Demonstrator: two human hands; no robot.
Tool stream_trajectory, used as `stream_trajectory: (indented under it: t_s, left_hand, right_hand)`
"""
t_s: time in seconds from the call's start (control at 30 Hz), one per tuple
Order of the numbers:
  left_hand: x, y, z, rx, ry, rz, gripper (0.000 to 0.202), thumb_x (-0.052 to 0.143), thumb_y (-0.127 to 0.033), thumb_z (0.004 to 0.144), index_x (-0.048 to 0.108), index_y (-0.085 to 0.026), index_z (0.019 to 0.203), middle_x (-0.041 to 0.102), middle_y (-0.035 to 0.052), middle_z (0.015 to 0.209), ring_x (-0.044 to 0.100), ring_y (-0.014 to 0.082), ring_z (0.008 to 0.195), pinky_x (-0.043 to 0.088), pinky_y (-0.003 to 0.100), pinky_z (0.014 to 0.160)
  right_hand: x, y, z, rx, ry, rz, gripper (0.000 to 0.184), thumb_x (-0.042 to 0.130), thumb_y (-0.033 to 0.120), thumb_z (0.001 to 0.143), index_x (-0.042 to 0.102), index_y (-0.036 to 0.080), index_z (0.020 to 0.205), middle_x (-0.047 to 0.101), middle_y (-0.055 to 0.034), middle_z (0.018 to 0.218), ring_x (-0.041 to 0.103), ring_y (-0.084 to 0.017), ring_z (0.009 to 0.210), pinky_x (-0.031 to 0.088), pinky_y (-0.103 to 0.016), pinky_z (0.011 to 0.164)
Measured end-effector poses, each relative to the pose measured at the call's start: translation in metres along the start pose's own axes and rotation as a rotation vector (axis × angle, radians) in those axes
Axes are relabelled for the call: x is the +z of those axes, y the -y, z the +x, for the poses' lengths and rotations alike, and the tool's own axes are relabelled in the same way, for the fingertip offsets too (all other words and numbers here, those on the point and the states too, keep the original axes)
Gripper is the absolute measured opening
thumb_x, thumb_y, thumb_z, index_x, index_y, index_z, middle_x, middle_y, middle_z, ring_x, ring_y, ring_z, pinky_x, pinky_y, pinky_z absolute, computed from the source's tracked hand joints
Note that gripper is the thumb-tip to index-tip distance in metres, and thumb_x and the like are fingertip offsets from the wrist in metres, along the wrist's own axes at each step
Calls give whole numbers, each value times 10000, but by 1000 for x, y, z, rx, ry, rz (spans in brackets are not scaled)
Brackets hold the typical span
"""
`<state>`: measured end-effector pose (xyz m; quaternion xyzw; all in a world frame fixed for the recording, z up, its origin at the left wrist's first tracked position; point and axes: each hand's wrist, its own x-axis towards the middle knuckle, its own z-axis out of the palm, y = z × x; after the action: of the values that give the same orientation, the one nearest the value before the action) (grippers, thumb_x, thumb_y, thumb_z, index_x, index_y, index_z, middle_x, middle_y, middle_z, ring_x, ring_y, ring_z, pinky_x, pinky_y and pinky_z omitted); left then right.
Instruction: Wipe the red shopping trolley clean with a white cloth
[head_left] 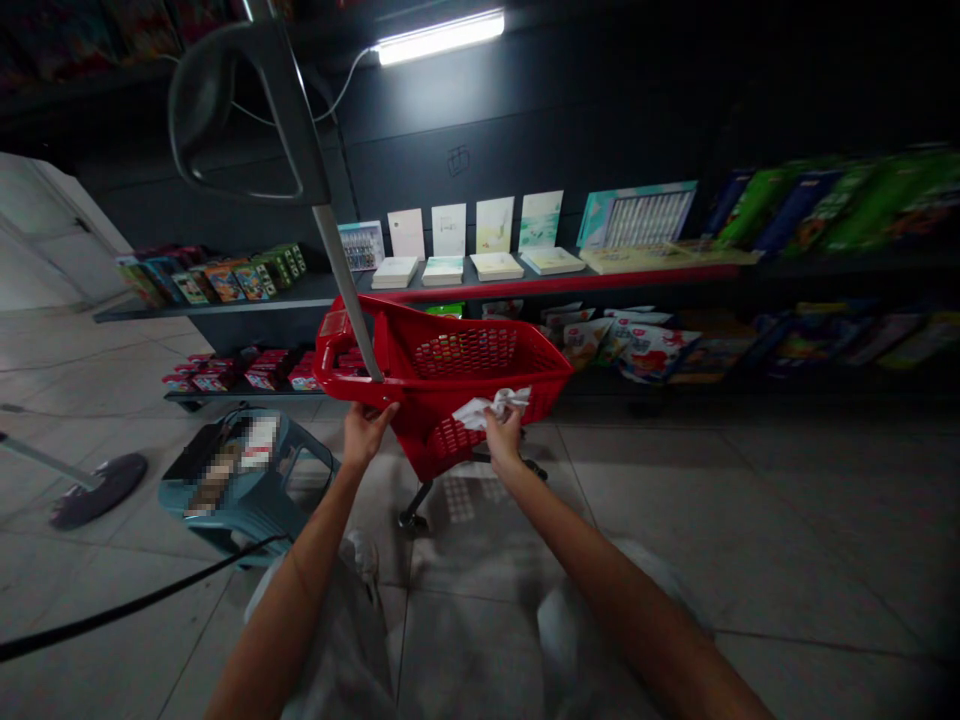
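A red plastic shopping trolley (420,405) with a slotted basket, small dark wheels and a tall grey pole with a dark loop handle (300,150) stands in front of me. My left hand (366,435) grips its lower edge near the foot of the pole, thumb on the side wall and fingers partly hidden. In my right hand (504,436) is a crumpled white wipe (484,408), pressed against the basket's near side wall by closed fingers. Whether it is cloth or paper, I cannot tell.
Behind the trolley runs a dark shelf (300,290) of books, boxes and bagged snacks. A blue-grey plastic stool (292,480) with things on it stands at left, a black cable (150,600) beside it. Further left is a round pole base (112,490).
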<state>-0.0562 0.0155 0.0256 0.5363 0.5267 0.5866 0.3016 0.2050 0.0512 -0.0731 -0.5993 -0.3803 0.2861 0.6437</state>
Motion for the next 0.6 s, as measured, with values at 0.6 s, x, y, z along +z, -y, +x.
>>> stream_trajectory:
  t_s: [0.6]
  left_hand:
    - [7, 19, -5, 10, 46, 207, 642, 865, -406, 739, 516, -220, 1245, 746, 121, 1149, 763, 254, 914, 612, 375, 809]
  right_hand:
    - [9, 14, -33, 416, 237, 316, 382, 780, 283, 680, 677, 192, 1036, 754, -31, 917, 716, -198, 785, 601, -313, 705]
